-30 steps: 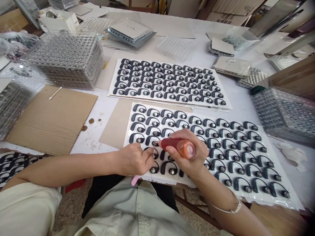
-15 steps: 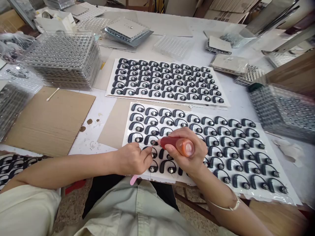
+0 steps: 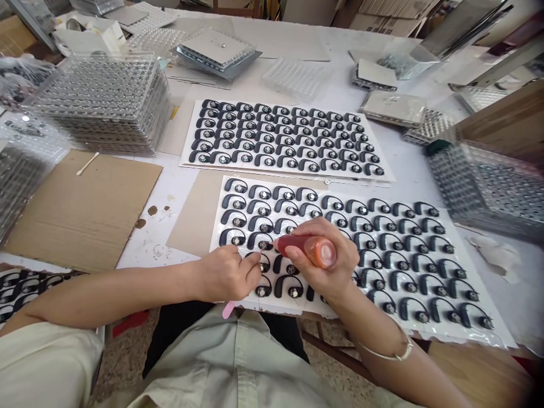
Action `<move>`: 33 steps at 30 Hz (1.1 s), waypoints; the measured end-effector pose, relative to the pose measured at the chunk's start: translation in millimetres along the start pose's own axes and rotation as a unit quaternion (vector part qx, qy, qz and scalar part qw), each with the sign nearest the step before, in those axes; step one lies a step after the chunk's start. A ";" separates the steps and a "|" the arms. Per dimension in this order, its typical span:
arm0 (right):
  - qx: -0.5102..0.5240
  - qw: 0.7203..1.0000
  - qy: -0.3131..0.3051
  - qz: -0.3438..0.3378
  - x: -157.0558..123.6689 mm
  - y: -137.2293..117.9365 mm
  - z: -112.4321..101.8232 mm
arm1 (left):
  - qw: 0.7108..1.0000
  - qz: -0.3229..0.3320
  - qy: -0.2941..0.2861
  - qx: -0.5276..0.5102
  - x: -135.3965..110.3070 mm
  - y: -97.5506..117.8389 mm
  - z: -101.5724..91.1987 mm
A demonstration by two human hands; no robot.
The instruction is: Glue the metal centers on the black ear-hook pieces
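Observation:
My right hand (image 3: 329, 266) is closed around a small orange-red bottle (image 3: 312, 249) held sideways, its tip pointing left at the black ear-hook parts (image 3: 395, 243) on the near white sheet (image 3: 365, 195). My left hand (image 3: 227, 275) is pinched on a thin pink-handled tool (image 3: 229, 309), whose fine tip touches a part near the sheet's left end, just left of the bottle's tip. A metal bangle (image 3: 389, 354) sits on my right wrist.
A second sheet of black parts (image 3: 280, 139) lies farther back. Stacks of clear blister trays stand at left (image 3: 104, 99) and right (image 3: 488, 190). A brown cardboard piece (image 3: 85, 207) with a cotton swab (image 3: 87, 163) lies left. Another parts sheet (image 3: 25, 286) shows at far left.
Both hands stay almost in place over the near sheet; the view has shifted slightly, and the tool tip has crept a little toward the bottle's tip.

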State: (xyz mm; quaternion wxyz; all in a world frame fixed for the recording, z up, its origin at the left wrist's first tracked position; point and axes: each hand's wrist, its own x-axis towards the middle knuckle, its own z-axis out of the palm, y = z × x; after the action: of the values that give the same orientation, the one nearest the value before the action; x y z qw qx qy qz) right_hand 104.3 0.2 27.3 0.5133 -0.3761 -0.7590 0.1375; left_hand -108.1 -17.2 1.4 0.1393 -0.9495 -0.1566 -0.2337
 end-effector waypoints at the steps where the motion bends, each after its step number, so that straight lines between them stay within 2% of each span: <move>1: 0.001 1.000 0.000 0.000 -0.4 0.1 0.3 | 1.000 0.002 -0.002 0.002 -0.2 0.0 0.2; 6: 0.006 1.000 0.002 0.004 0.6 1.8 1.9 | 1.000 -0.003 0.013 0.003 0.2 -0.6 -0.4; 10: 0.024 0.999 0.018 0.017 7.1 -6.2 -13.5 | 1.000 -0.009 0.021 -0.007 0.2 -3.4 -2.0; 14: 0.004 0.991 0.107 0.075 3.9 -27.1 -42.6 | 0.999 -0.026 -0.002 -0.034 -0.8 -7.1 -3.5; 17: -0.015 0.982 0.143 0.125 -13.5 -36.1 -51.4 | 0.999 -0.032 0.001 -0.038 -0.9 -7.9 -3.0; 21: 0.001 0.986 0.110 0.123 -47.7 -29.6 -34.4 | 0.999 -0.033 0.019 -0.030 0.0 -7.0 -1.3; 24: -0.033 0.988 0.110 0.106 -66.3 -22.6 -15.1 | 0.998 -0.038 0.023 -0.034 0.1 -7.0 -1.0; 27: -0.062 0.988 0.109 0.088 -72.7 -19.4 -4.4 | 0.999 -0.036 0.010 -0.032 -0.6 -7.6 -1.3; 33: -0.056 0.990 0.093 0.095 -70.5 -16.4 -3.1 | 0.999 -0.029 0.017 -0.019 -0.9 -8.3 -1.6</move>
State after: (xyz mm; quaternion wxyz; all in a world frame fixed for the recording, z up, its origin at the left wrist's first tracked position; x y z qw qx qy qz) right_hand 113.4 -61.6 -9.2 0.5446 -0.4855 -0.6754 0.1072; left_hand -112.6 -10.4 3.9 0.1166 -0.9428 -0.1774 -0.2572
